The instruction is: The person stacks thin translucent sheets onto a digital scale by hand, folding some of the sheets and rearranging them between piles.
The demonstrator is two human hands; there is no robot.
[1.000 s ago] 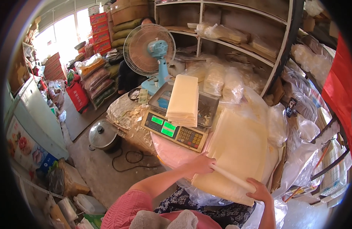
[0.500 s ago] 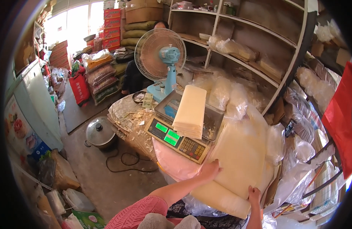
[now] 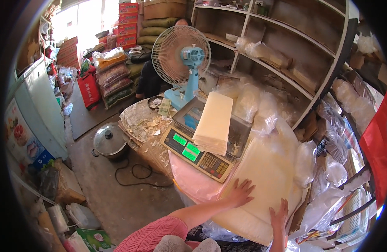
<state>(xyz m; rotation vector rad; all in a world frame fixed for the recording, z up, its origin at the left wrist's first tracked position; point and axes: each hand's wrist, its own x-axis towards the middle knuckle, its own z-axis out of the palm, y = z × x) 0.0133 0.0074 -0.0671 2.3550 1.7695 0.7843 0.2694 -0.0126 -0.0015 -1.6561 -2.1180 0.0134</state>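
My left hand [image 3: 239, 192] lies flat, fingers spread, on the near left part of a big cream stack of thin sheets [image 3: 264, 176] under clear plastic. My right hand [image 3: 279, 215] rests flat on the same stack a little nearer to me, fingers together and pointing away. Just beyond the stack stands a digital scale [image 3: 198, 156] with green displays and a keypad. A smaller pile of cream sheets [image 3: 214, 122] lies on its pan.
A blue table fan [image 3: 183, 59] stands behind the scale. Wooden shelves [image 3: 285, 46] with plastic bags fill the back and right. A lidded metal pot [image 3: 108, 140] and a black cable [image 3: 139, 176] sit on the floor at left. A person in black [image 3: 149, 77] sits behind the fan.
My view has shifted. My left hand stays flat on the big stack; my right hand has slid onto the stack's near edge and lies flat.
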